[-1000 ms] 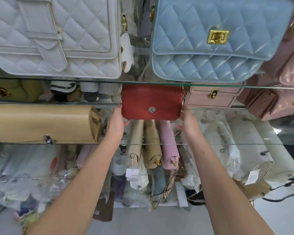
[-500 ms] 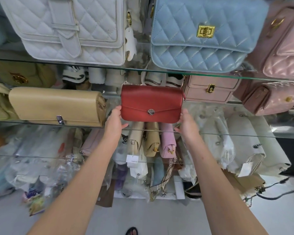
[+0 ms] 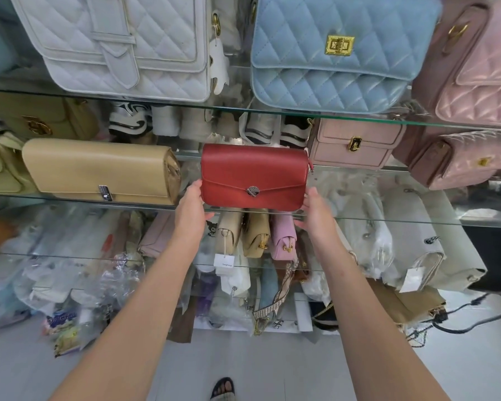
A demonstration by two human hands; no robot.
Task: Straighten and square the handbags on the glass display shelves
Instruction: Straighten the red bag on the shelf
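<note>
My left hand [image 3: 190, 208] and right hand [image 3: 315, 214] flank the red bag [image 3: 253, 176], 1 at each end. The fingers of both lie fairly straight, flat against the bag's lower corners and not curled round it. Each thumb points inward just below the front edge of the shelf [image 3: 70, 199]. The red bag stands upright at that front edge, about mid-shelf, with its clasp facing me. On the same shelf a tan bag [image 3: 99, 172] stands just beside it on my left, with a small gap between them. A pink bag [image 3: 356, 143] sits behind its right end; I cannot tell which shelf carries it. On the upper shelf [image 3: 359, 118], a white bag [image 3: 122, 44] and a blue bag [image 3: 339, 50] stand side by side at the front edge.
</note>
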